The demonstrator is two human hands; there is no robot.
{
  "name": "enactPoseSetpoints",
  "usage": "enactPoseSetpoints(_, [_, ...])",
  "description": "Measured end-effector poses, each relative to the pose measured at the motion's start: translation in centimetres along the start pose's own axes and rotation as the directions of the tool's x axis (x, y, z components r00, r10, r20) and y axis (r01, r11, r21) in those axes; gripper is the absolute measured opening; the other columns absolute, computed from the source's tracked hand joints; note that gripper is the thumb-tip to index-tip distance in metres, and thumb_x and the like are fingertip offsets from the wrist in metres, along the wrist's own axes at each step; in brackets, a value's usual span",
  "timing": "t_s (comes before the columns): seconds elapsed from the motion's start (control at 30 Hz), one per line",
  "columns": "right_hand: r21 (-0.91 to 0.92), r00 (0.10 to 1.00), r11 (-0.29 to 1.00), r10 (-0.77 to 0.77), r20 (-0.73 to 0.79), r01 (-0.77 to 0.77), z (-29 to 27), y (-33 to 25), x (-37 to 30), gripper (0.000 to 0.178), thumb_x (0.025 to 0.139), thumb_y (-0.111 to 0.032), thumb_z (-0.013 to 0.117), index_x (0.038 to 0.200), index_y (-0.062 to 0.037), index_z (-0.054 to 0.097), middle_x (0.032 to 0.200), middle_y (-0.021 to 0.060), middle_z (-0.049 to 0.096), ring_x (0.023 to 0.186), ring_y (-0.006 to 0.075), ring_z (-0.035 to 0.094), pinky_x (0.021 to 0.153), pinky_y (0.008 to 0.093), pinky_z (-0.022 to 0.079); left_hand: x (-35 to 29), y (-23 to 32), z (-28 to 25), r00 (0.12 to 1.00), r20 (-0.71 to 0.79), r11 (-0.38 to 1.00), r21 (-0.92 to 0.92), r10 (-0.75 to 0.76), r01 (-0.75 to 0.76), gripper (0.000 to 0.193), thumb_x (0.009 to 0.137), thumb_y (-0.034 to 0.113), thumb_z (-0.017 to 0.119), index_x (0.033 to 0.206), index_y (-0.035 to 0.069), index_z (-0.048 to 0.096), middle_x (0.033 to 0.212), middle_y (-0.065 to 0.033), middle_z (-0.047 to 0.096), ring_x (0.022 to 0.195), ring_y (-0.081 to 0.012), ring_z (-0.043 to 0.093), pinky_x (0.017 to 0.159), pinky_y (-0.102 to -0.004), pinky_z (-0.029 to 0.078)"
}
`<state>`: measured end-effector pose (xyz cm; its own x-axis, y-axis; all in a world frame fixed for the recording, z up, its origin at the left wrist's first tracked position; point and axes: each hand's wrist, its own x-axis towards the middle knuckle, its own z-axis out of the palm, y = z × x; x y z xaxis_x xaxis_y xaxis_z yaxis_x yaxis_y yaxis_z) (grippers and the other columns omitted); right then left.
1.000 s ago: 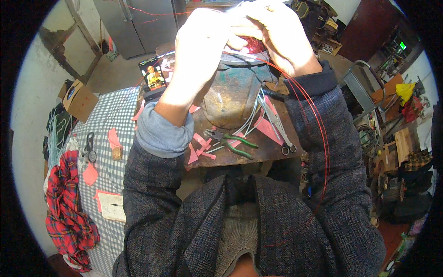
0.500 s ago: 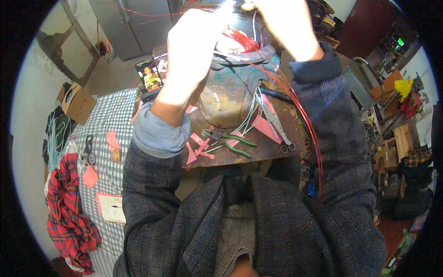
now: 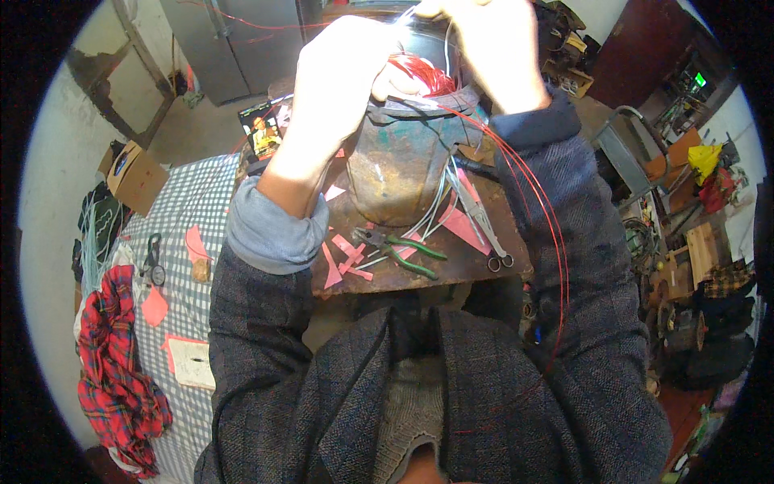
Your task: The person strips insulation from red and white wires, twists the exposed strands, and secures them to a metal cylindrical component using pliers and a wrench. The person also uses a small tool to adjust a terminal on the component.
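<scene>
A heavy motor housing (image 3: 403, 173), worn and dark with patches of green paint, stands on the small brown table. Inside its round opening lies a coil of red enamelled wire (image 3: 431, 74). My left hand (image 3: 343, 73) is at the left of the rim, fingers curled by the coil; bright glare hides what they grip. Over the far side of the opening, my right hand (image 3: 496, 48) has its fingers pinched at the end of a thin whitish strand (image 3: 408, 14) between the hands. Loose red wires (image 3: 538, 198) run from the rim across my right sleeve.
Green-handled pliers (image 3: 403, 248), scissors (image 3: 484, 222), pink paper scraps (image 3: 348, 256) and thin pale sleeves (image 3: 436, 198) lie before the housing. To the left, a checked cloth (image 3: 189, 298) bears a notebook (image 3: 192, 361) and a red plaid cloth (image 3: 121, 379). A metal-framed chair (image 3: 633, 157) stands right.
My right hand has moved slightly left and closer to my left hand. The loose red wires have swung and now trail further down over my jacket.
</scene>
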<state>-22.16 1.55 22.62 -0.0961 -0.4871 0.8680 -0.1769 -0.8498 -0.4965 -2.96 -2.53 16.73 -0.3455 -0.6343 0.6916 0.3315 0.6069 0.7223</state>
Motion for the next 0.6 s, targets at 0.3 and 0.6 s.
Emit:
enactPoseSetpoints(0.3, [0.252,0.863,0.872,0.296,0.41,-0.419,1.3,-3.1,-2.2,0.007,0.099,-0.008,0.065,0.098,-0.0027,0.061,0.08,0.0044,0.062,0.068,0.0132,0.062,0.065,0.0267,0.051,0.2,-0.3,0.3,0.993,0.002,0.988,0.102,0.115,-0.115,0.013,0.1,0.01,0.064,0.104,-0.002,0.066,0.075,-0.0051,0.065,0.062,-0.0097,0.058,0.061,-0.0232,0.045])
enactPoseSetpoints(0.6, [-0.214,0.987,0.976,-0.015,0.161,0.05,0.5,-0.6,-0.9,0.008,0.099,-0.009,0.065,0.097,-0.0009,0.064,0.087,0.0082,0.068,0.076,0.0158,0.066,0.071,0.0299,0.053,0.5,-0.2,0.3,0.978,0.016,0.958,0.2,0.206,-0.205,0.012,0.1,0.011,0.064,0.101,-0.001,0.066,0.073,-0.0037,0.064,0.062,-0.0091,0.058,0.06,-0.0234,0.044])
